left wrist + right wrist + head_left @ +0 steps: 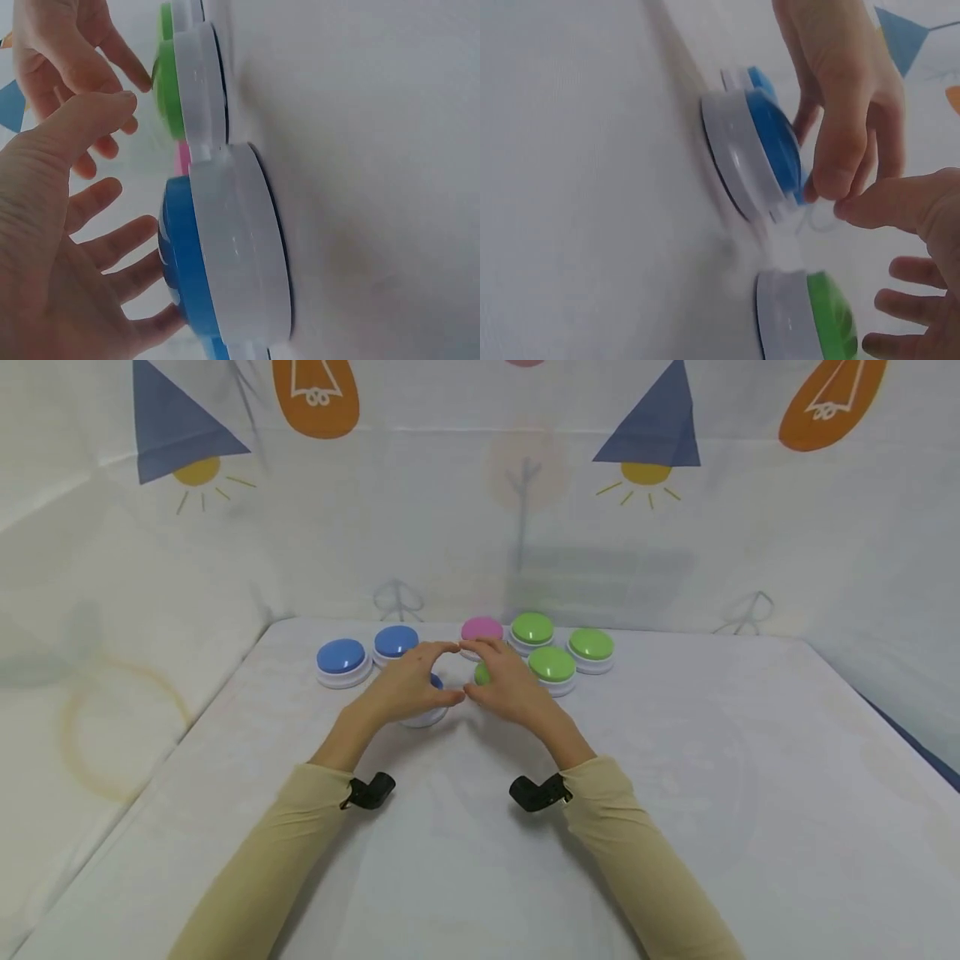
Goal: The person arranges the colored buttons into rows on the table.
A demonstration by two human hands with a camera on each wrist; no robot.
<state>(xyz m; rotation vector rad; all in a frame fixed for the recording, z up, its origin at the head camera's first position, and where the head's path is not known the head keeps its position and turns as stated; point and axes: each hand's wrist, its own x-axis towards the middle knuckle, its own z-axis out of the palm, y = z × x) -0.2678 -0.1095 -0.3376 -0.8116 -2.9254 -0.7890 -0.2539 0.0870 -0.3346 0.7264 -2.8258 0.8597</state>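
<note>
My left hand [405, 687] and right hand [512, 687] hover over round push buttons, thumbs and fingers curved toward each other into a ring. Both hold nothing. The thumb tips come together; whether they touch, I cannot tell. Under the left hand is a blue button [244, 247] on a white base, partly hidden in the head view. Beneath the right hand sits a green button [832, 319], also mostly covered there. A pink button [482, 628] stands just behind the fingertips. In the left wrist view, the left fingers are close beside the blue dome.
Two more blue buttons [341, 657] stand to the left. Several green buttons [552, 665] are grouped on the right. All rest on a white-covered table [712, 793], near its back edge. A patterned white cloth [450, 502] hangs behind. Each sleeve carries a black wrist camera [536, 793].
</note>
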